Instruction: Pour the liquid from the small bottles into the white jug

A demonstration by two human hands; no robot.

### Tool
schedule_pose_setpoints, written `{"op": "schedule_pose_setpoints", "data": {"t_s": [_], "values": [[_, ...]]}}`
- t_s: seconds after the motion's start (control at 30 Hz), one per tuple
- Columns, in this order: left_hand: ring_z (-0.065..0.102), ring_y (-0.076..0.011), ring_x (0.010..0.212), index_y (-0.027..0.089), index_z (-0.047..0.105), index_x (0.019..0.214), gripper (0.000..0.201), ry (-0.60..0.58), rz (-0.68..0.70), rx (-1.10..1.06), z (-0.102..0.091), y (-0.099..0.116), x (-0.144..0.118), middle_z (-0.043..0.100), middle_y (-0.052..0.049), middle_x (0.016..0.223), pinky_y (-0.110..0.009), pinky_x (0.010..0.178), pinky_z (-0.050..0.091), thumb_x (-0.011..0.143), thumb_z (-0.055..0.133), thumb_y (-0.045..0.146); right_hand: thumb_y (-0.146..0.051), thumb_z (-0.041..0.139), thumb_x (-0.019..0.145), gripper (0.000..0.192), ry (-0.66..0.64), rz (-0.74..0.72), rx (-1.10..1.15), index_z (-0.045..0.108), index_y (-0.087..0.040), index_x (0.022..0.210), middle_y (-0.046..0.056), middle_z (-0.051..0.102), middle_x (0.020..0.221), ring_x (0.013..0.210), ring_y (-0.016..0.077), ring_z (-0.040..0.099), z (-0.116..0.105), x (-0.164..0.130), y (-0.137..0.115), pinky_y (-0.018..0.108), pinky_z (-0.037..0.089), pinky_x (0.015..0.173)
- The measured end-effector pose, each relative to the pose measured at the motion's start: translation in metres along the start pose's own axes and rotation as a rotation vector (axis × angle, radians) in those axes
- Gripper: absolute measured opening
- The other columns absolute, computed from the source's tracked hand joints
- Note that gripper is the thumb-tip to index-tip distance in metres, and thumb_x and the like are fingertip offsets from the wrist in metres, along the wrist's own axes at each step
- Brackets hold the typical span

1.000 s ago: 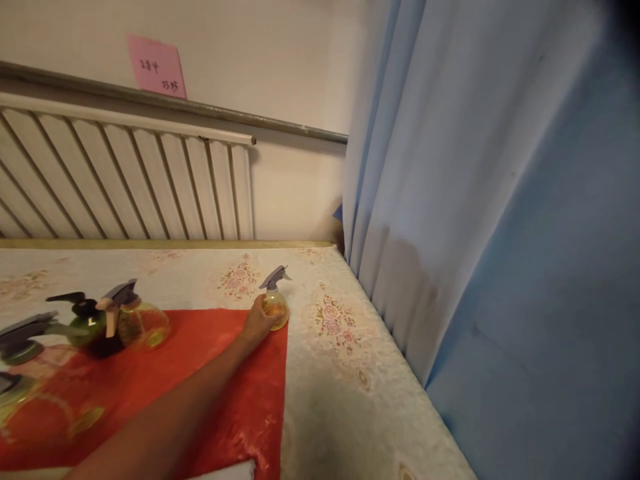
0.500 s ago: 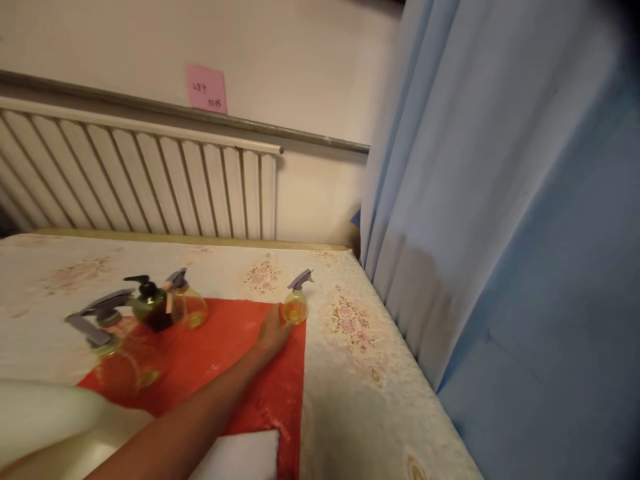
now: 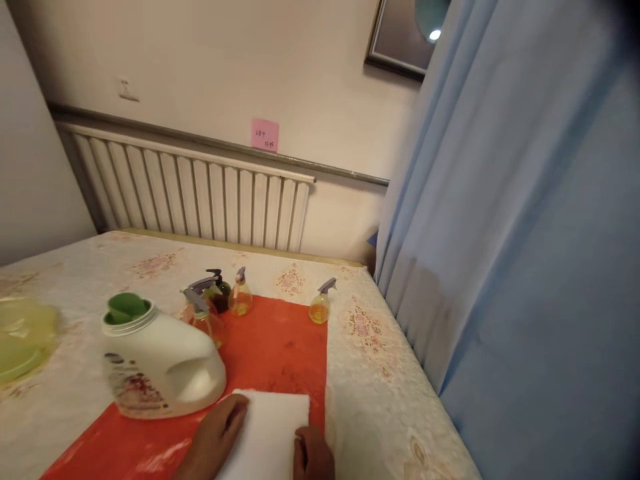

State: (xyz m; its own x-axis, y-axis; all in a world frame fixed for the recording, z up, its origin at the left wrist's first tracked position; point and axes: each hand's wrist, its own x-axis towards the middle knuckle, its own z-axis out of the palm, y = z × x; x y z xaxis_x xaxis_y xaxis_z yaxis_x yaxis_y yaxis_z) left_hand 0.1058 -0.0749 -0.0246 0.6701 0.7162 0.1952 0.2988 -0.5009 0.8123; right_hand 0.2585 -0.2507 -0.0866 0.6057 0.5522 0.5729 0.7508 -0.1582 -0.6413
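Hands (image 3: 220, 430) flat and open on the white cloth (image 3: 267, 430), gripping nothing; spray bottles (image 3: 320, 307) standing, jug (image 3: 155, 363) uncapped.

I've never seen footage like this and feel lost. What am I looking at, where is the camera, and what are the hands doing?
There is no machine here: a person wears a camera on the head, looking forward and down at a table. The left hand and right hand rest on a white folded cloth, which lies on a red mat. Neither hand grips anything. Beside the left hand stands a white jug with a green cap. Farther back stand several small spray bottles; one yellow spray bottle stands apart at the mat's corner.
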Motion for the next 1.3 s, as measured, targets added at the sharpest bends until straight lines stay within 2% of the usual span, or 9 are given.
{"op": "schedule_pose_setpoints", "data": {"t_s": [0.1, 0.23, 0.4, 0.53, 0.6, 0.8, 1.03, 1.3], "values": [[0.069, -0.0272, 0.093, 0.029, 0.064, 0.098, 0.021, 0.092, 0.02, 0.096, -0.002, -0.031, -0.035, 0.074, -0.006, 0.097, -0.041, 0.085, 0.056, 0.088, 0.049, 0.04, -0.023, 0.046, 0.092, 0.018, -0.029, -0.015, -0.005, 0.063, -0.024, 0.086, 0.004, 0.067, 0.073, 0.066, 0.0201, 0.066, -0.007, 0.002, -0.006, 0.027, 0.051, 0.063], [0.062, -0.0308, 0.115, 0.033, 0.066, 0.113, 0.03, 0.135, 0.17, 0.305, 0.008, -0.055, -0.064, 0.07, -0.006, 0.12, -0.047, 0.102, 0.05, 0.084, 0.057, 0.035, -0.022, 0.044, 0.092, 0.02, -0.064, 0.013, -0.03, 0.062, -0.022, 0.086, 0.004, 0.066, 0.074, 0.068, 0.0193, 0.065, -0.015, 0.005, -0.016, 0.026, 0.05, 0.064], [0.063, -0.0267, 0.113, 0.032, 0.066, 0.115, 0.033, 0.121, 0.383, 0.61, 0.015, -0.055, -0.075, 0.069, -0.004, 0.123, -0.043, 0.097, 0.053, 0.085, 0.057, 0.025, -0.02, 0.045, 0.091, 0.018, -0.106, 0.052, -0.071, 0.062, -0.022, 0.086, 0.003, 0.067, 0.075, 0.069, 0.0188, 0.065, -0.018, 0.005, -0.021, 0.025, 0.049, 0.063], [0.062, -0.025, 0.11, 0.029, 0.062, 0.12, 0.036, 0.236, 0.558, 0.817, 0.016, -0.056, -0.078, 0.069, -0.004, 0.123, -0.039, 0.093, 0.051, 0.085, 0.057, 0.023, -0.018, 0.046, 0.09, 0.018, -0.088, 0.023, -0.086, 0.062, -0.023, 0.085, 0.002, 0.067, 0.075, 0.069, 0.0191, 0.065, -0.016, 0.004, -0.021, 0.025, 0.048, 0.064], [0.061, -0.0251, 0.111, 0.029, 0.061, 0.122, 0.038, 0.279, 0.605, 0.874, 0.017, -0.06, -0.08, 0.069, -0.004, 0.124, -0.039, 0.095, 0.048, 0.085, 0.056, 0.022, -0.018, 0.046, 0.089, 0.018, -0.089, 0.015, -0.097, 0.062, -0.023, 0.084, 0.002, 0.067, 0.075, 0.069, 0.0195, 0.066, -0.016, 0.004, -0.021, 0.026, 0.048, 0.064], [0.059, -0.0248, 0.117, 0.03, 0.06, 0.125, 0.041, 0.235, 0.55, 0.89, 0.027, -0.073, -0.081, 0.067, -0.003, 0.128, -0.04, 0.1, 0.047, 0.086, 0.054, 0.019, -0.018, 0.044, 0.091, 0.019, -0.096, 0.014, -0.108, 0.062, -0.023, 0.084, 0.002, 0.067, 0.075, 0.069, 0.0198, 0.065, -0.016, 0.004, -0.023, 0.027, 0.048, 0.065], [0.059, -0.0262, 0.12, 0.028, 0.059, 0.127, 0.046, 0.138, 0.458, 0.848, 0.028, -0.076, -0.082, 0.063, -0.005, 0.134, -0.041, 0.099, 0.05, 0.084, 0.052, 0.012, -0.018, 0.045, 0.091, 0.019, -0.085, -0.007, -0.108, 0.061, -0.023, 0.082, 0.002, 0.066, 0.075, 0.068, 0.0196, 0.064, -0.016, 0.004, -0.023, 0.027, 0.046, 0.064], [0.06, -0.0259, 0.118, 0.03, 0.059, 0.126, 0.045, 0.18, 0.488, 0.774, 0.024, -0.081, -0.092, 0.065, -0.006, 0.132, -0.041, 0.096, 0.053, 0.083, 0.055, 0.015, -0.017, 0.046, 0.091, 0.018, -0.066, -0.015, -0.114, 0.06, -0.023, 0.08, 0.002, 0.066, 0.074, 0.067, 0.0193, 0.064, -0.015, 0.004, -0.022, 0.026, 0.046, 0.064]]}}
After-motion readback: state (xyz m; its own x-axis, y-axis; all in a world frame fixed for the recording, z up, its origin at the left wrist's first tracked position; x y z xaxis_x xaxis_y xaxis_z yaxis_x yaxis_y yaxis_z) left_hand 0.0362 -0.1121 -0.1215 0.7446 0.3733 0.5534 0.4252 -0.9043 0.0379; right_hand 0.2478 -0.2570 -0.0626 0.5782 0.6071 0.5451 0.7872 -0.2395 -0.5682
